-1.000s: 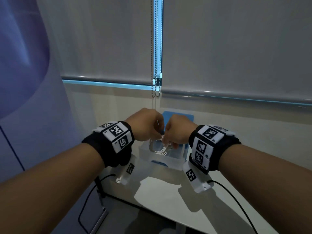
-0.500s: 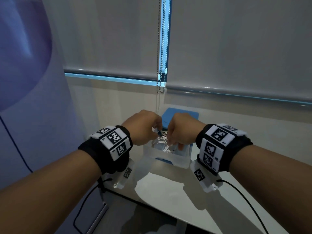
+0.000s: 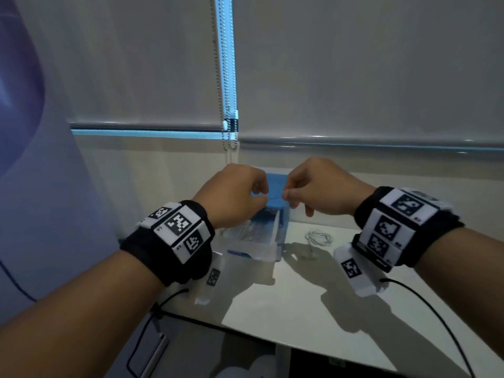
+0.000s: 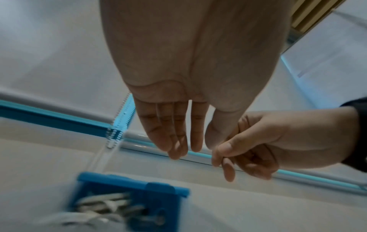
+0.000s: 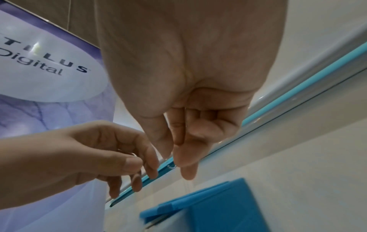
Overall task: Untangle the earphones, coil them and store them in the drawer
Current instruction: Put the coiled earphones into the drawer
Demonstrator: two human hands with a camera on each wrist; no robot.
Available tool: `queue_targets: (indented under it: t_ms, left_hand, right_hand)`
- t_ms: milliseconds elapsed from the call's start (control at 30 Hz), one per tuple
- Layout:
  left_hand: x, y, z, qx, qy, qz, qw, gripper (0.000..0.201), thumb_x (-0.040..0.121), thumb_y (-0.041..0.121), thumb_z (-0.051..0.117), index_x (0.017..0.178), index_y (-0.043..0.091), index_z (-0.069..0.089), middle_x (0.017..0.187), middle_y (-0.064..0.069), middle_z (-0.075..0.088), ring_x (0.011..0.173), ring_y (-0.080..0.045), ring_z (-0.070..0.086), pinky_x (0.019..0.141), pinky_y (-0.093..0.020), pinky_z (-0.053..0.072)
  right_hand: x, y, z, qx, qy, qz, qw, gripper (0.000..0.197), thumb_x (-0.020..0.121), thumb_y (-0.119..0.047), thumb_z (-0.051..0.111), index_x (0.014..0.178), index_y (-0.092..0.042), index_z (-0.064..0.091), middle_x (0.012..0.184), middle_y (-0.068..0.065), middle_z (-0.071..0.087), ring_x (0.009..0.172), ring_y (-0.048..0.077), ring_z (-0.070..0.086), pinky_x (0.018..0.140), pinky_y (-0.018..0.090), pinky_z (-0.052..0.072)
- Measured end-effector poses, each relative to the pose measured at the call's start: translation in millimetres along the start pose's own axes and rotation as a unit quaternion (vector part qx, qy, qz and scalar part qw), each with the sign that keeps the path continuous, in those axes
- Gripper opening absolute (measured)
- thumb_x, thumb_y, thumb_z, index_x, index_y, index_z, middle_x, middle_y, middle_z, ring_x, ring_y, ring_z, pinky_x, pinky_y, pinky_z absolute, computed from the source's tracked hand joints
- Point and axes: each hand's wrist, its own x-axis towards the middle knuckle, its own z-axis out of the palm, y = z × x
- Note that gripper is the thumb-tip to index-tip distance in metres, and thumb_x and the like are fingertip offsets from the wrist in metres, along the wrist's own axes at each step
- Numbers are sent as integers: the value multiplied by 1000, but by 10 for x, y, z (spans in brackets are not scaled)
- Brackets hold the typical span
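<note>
Both hands hover close together above the open clear drawer (image 3: 261,252) of a small blue storage unit (image 3: 275,186). My left hand (image 3: 261,197) has its fingers nearly straight and hanging down (image 4: 188,150), holding nothing I can see. My right hand (image 3: 289,199) rests its thumb against the index finger (image 4: 222,157), and nothing shows between them. White earphones (image 4: 103,202) lie inside the drawer (image 4: 127,185), blurred. A second white coil of earphones (image 3: 319,238) lies on the table just right of the unit.
The white table (image 3: 300,309) ends in a front edge near me. Roller blinds cover the wall behind, and a bead chain (image 3: 229,77) hangs over the unit. A purple banner (image 3: 32,159) stands at the left. Black cables trail from both wrist cameras.
Both hands have risen from the drawer and no longer hold the coiled earphones. The coil on the table right of the unit has come into view.
</note>
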Motion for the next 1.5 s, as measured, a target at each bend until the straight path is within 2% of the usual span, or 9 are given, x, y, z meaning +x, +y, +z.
queue_targets:
  t_ms: [300,433,633,800,933,1067,1267,1367,1500]
  left_hand:
    - [227,954,825,-106,-77,10,991,17,95,28,61,105,20,73,102,1,71,93,-17,66,78,-30,53]
    - [383,1001,1328,-78,-168,-89,979,37,97,23,53,133,14,59,129,-8,64,115,-27,62,95,-34,52]
    - [622,959,1675,-46,-208,-179,960,30,101,11,43,125,-3,55,133,-22,58,122,-36,57,90,-33,45]
    - [850,856,1880,21,-226,-201,953,27,103,11,45,111,-5,65,122,-23,67,113,-38,65,81,-36,48]
    - [1029,781,1982,85,-244,-209,943,20,99,18,57,108,3,65,109,-13,66,101,-30,67,75,-29,47]
    - [1143,718,2025,105,-260,-196,940,13,88,20,68,92,8,65,95,-9,66,86,-26,64,71,-28,48]
    - [1130,734,2079,72,-222,-169,957,23,95,16,63,111,2,69,115,-15,71,105,-31,67,81,-32,52]
    - [1075,758,2070,20,-175,-151,973,15,97,14,57,109,10,65,114,-11,68,105,-29,65,92,-38,55]
    - [981,803,2022,-54,-128,-137,981,13,92,13,60,87,24,58,107,-8,70,96,-27,68,89,-43,57]
  right_hand:
    - [-478,998,-161,45,-48,157,985,14,96,-23,67,87,-15,74,83,1,78,72,15,74,55,21,50]
    - [-505,1384,-48,45,-97,220,970,13,96,-15,62,97,-12,75,96,10,76,92,25,75,68,29,62]
    - [-336,1669,239,-114,-167,200,959,32,101,-21,57,127,-5,68,128,10,68,118,29,64,99,34,52]
    - [-141,1809,424,-138,-169,177,960,19,98,-8,55,96,3,70,98,16,70,85,30,62,75,32,47]
    - [-53,1830,461,-188,-176,180,949,41,102,-6,49,62,-11,39,65,2,41,83,23,50,74,28,37]
    - [-21,1891,449,-202,-190,185,943,32,102,-7,47,70,-3,49,67,1,41,85,24,50,73,28,37]
    - [-13,1859,410,-151,-187,202,950,26,103,-11,44,79,-8,50,80,5,50,64,17,46,70,29,40]
    - [-41,1860,375,-116,-174,216,954,20,103,-17,48,97,-6,64,94,7,58,74,20,53,61,25,39]
    - [-161,1918,268,-34,-124,222,966,32,99,-31,57,116,-6,69,119,13,69,98,26,62,82,32,48]
